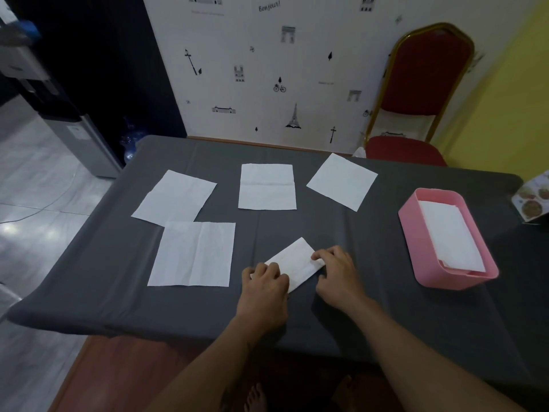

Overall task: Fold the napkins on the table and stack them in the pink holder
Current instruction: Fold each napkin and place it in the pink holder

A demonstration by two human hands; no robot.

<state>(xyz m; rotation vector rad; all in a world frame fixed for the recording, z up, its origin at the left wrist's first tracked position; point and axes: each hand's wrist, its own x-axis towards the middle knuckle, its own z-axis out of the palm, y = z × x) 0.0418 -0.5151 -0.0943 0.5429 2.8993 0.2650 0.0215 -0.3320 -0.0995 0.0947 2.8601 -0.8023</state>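
A folded white napkin [292,261] lies slanted near the table's front edge. My left hand [266,285] presses on its near left end and my right hand [337,270] pinches its right end. Several flat white napkins lie unfolded on the grey tablecloth: one at the near left [193,254], one at the far left [175,197], one in the middle [266,186] and one at the far right [341,181]. The pink holder [416,251] stands to the right with folded white napkins [448,236] stacked inside.
The table [371,233] is covered in dark grey cloth. A red chair [416,114] stands behind its far right corner. A printed carton [533,200] sits at the right edge. A water dispenser [80,135] stands on the floor to the left.
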